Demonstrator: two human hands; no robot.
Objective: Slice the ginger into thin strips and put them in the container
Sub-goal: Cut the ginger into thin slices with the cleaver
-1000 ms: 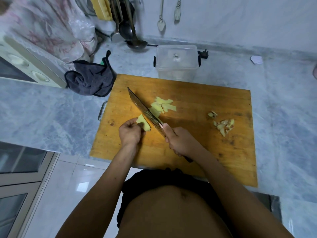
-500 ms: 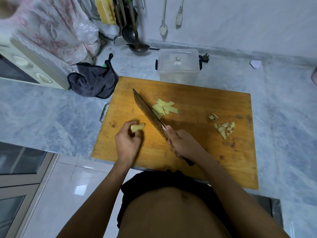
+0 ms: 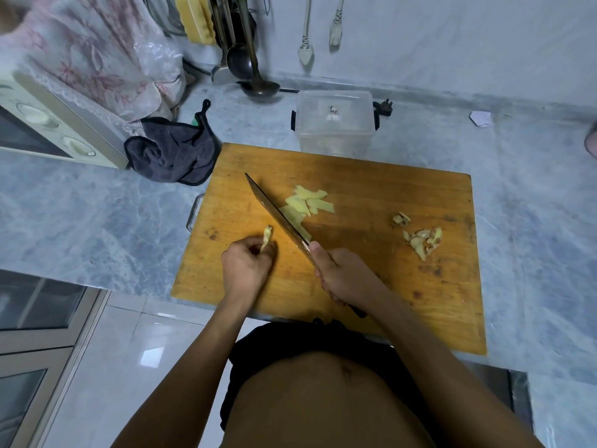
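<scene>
A wooden cutting board (image 3: 371,176) lies on the marble counter. My left hand (image 3: 245,270) pinches a small piece of ginger (image 3: 267,237), tilted up on edge, to the left of the blade. My right hand (image 3: 342,276) grips the handle of a long knife (image 3: 274,215), whose blade slants across the board towards the far left. Several pale ginger slices (image 3: 307,203) lie to the right of the blade. A small heap of ginger peel scraps (image 3: 420,239) sits at the board's right. A clear plastic container (image 3: 334,122) stands just behind the board.
A dark cloth (image 3: 174,153) lies off the board's far left corner, beside a cream oven (image 3: 48,127) under a floral cover. Ladles (image 3: 245,66) hang at the back wall. A plug (image 3: 384,108) lies behind the container. The counter's front edge runs under the board.
My left hand has lifted the ginger piece off the board, drawn it left away from the blade and turned it on edge. The knife has stayed almost where it was.
</scene>
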